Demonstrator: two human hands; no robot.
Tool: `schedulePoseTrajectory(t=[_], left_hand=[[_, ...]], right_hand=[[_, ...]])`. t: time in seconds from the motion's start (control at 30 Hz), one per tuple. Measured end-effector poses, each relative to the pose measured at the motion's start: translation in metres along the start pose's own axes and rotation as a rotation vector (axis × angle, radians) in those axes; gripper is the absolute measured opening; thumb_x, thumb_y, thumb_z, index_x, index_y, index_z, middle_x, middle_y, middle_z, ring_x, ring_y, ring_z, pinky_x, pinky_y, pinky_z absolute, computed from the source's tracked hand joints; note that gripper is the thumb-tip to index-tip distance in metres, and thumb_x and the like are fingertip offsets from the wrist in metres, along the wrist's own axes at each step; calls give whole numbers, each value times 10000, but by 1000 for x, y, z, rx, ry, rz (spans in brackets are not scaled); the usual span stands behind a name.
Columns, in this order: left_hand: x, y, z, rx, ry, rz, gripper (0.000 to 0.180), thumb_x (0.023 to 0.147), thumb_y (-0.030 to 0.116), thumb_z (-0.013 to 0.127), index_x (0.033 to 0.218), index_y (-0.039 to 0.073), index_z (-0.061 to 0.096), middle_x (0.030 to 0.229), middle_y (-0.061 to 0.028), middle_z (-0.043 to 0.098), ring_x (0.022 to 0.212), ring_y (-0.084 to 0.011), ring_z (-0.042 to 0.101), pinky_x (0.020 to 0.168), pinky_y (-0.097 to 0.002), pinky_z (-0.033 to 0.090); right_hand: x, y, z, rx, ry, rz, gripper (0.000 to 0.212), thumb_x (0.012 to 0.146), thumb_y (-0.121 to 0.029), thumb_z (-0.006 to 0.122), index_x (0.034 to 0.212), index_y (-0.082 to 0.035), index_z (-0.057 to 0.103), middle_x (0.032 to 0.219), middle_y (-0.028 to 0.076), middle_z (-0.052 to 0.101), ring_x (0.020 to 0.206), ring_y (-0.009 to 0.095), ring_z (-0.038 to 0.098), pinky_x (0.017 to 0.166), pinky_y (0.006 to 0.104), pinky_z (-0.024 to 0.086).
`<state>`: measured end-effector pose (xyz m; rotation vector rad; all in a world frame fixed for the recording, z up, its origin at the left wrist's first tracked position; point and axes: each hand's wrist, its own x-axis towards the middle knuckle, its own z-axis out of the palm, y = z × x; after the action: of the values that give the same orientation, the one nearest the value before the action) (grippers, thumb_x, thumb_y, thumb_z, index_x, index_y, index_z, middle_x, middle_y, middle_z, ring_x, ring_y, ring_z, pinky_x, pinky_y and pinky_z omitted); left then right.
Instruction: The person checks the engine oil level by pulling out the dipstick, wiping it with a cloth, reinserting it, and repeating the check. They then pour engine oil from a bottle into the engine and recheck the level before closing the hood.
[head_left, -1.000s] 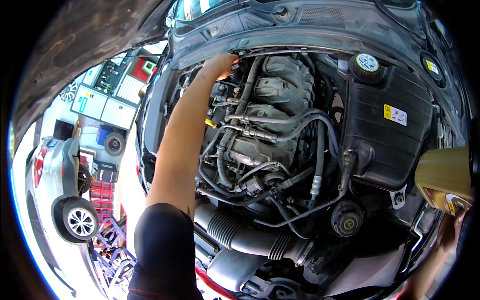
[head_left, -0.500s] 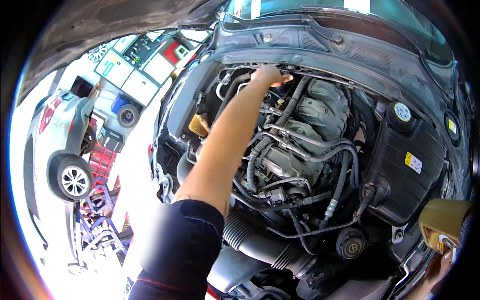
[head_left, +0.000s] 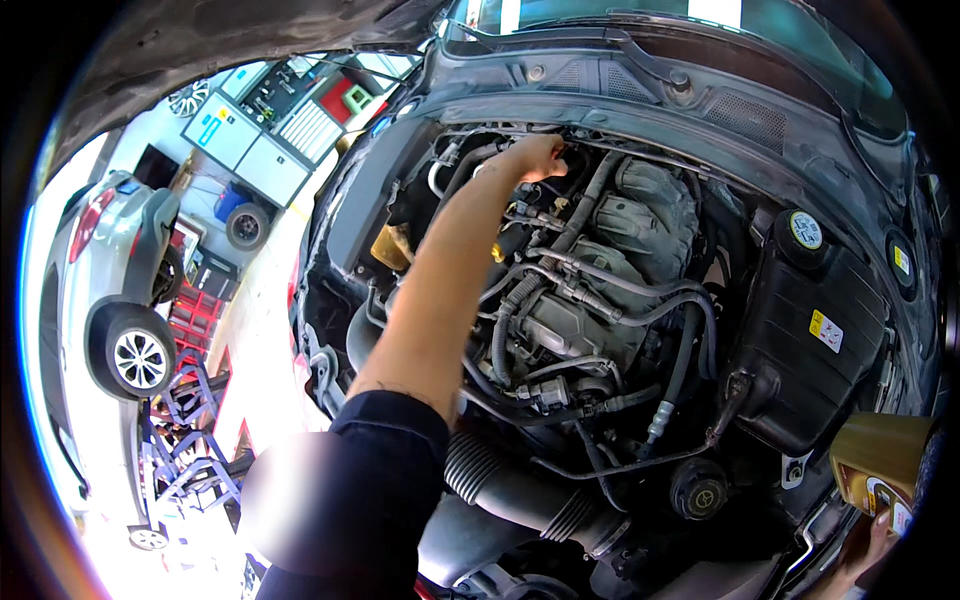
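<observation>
"Gold jug [head_left: 868,445]: where is it seen?"

"At the lower right of the frame, near the black tank [head_left: 800,335], gripped by the fingers of the right hand [head_left: 872,543]."

"And the left hand [head_left: 536,158]?"

"It is held at the upper middle, over the engine [head_left: 565,325]; its fingers are curled, but whether anything is gripped cannot be told."

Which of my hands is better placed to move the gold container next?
Likely the right hand: it's already on the gold container, while the left hand is over the engine's far end.
</observation>
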<state>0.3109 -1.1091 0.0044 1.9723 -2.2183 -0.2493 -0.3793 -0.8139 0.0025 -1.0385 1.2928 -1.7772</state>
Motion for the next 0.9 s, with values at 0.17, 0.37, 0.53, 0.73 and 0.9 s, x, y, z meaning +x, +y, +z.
schedulePoseTrajectory(t=[0.17, 0.37, 0.53, 0.73, 0.9], left_hand=[[4, -9, -38, 210, -262, 129, 389, 736, 351, 609, 963, 41, 545, 925, -164, 606, 894, -334, 573, 724, -410, 440], [-109, 37, -58, -684, 228, -213, 515, 900, 451, 420, 990, -42, 540, 935, -130, 618, 573, -143, 560, 418, -256, 424], [-303, 104, -120, -1562, 280, -191, 750, 847, 660, 216, 1070, -7, 478, 1033, -223, 584, 808, -259, 630, 457, -310, 525], [-454, 225, -189, -1740, 289, -96, 925, 767, 745, 175, 1141, -47, 472, 1104, -237, 554, 1014, -318, 566, 797, -395, 502], [-582, 307, -236, -1070, 496, 156, 985, 759, 746, 146, 1202, -81, 447, 1069, -226, 578, 1006, -306, 574, 841, -388, 470]], right_hand=[[-3, -11, 14, 23, -30, -35, 398, 731, -51, 597, 1106, 46, 504, 1037, 169, 569, 879, 281, 575, 821, 383, 471], [-58, -44, 42, 75, -120, -24, 507, 704, -67, 641, 1162, 33, 449, 1086, 160, 542, 932, 272, 554, 846, 384, 457], [-134, -71, 98, 116, -360, 63, 736, 641, -111, 744, 1254, 0, 353, 1147, 116, 498, 1020, 220, 517, 891, 355, 422], [-248, -208, 213, -132, -856, -185, 769, 621, -146, 744, 1264, 33, 362, 1116, 117, 528, 1024, 215, 522, 891, 324, 409], [-313, -305, 196, -468, -912, -864, 656, 608, -146, 709, 1208, -22, 478, 1021, 152, 559, 893, 308, 530, 776, 399, 398]])
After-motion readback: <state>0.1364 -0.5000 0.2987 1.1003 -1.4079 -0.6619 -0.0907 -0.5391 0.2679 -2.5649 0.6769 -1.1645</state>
